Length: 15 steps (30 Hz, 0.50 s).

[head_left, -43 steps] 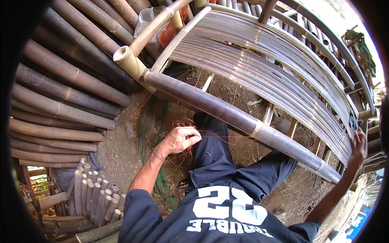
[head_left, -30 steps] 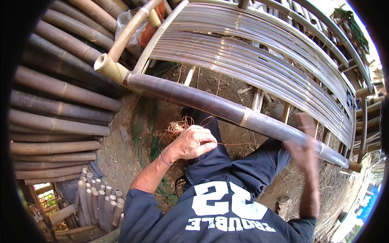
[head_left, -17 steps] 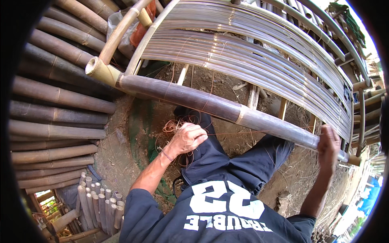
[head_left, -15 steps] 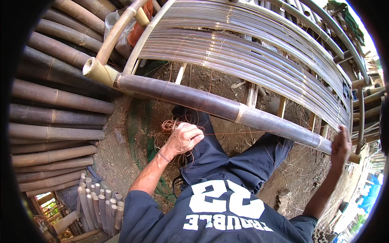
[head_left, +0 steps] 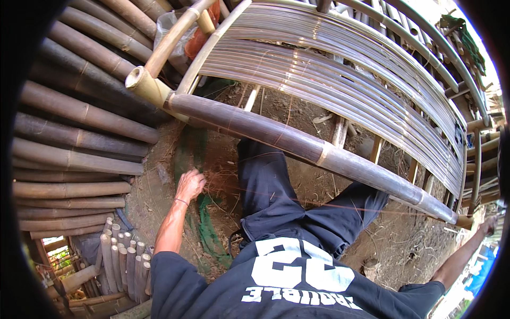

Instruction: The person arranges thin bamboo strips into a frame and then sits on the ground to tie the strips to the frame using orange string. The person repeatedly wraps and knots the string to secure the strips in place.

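Observation:
My left hand [head_left: 191, 184] is closed, held over the ground left of my knees. A tangled bundle of thin reddish cord [head_left: 220, 182], smeared by motion, trails from its fingers. One long strand runs from there across my legs towards the right. My right hand [head_left: 487, 226] is stretched far out past the right end of the thick bamboo pole [head_left: 265, 127]. Its fingers look pinched together on the strand's far end, small and near the picture's rim. That pole forms the near edge of a bamboo frame with a slatted panel [head_left: 329, 66]. Loose strands hang over the pole.
Stacked dark bamboo poles [head_left: 79, 138] fill the left side. Short cut bamboo pieces [head_left: 125, 255] stand upright at the lower left. Green netting [head_left: 207, 228] lies on the dirt floor beside my left arm. A clear plastic bag [head_left: 172, 32] sits behind the frame's left post.
My left hand has moved left with the cord bundle, away from the pole. My right hand has swung outward to the right, past the pole's end. The strand between them now hangs lower across my legs.

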Motion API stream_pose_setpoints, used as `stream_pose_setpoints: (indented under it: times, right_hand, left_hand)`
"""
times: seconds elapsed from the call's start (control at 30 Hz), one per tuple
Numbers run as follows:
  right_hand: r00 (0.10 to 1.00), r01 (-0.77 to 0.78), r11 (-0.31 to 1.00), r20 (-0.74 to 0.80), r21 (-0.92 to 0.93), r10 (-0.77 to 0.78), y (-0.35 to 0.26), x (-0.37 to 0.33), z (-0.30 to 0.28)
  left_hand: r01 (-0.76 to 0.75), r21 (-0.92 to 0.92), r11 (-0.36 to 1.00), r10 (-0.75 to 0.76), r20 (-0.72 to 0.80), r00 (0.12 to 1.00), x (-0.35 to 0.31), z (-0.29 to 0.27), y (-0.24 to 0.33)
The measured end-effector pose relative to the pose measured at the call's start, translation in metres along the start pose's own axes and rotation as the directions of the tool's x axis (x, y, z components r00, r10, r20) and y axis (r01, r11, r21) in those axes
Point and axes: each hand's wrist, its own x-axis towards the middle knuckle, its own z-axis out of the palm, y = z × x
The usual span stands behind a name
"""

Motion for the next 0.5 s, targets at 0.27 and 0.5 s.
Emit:
stream_pose_setpoints:
  times: [0.27,0.5]
  right_hand:
    - [0.623,0.505,0.802,0.508,0.321,-0.595,-0.248,-0.182,0.043]
    - [0.608,0.528,0.791,0.513,0.309,-0.606,-0.295,-0.180,-0.013]
  left_hand:
    - [0.577,0.110,0.809,-0.588,0.133,0.798,-0.101,0.014,-0.098]
    - [0.302,0.002,0.953,-0.301,-0.052,0.952,-0.045,-0.048,0.033]
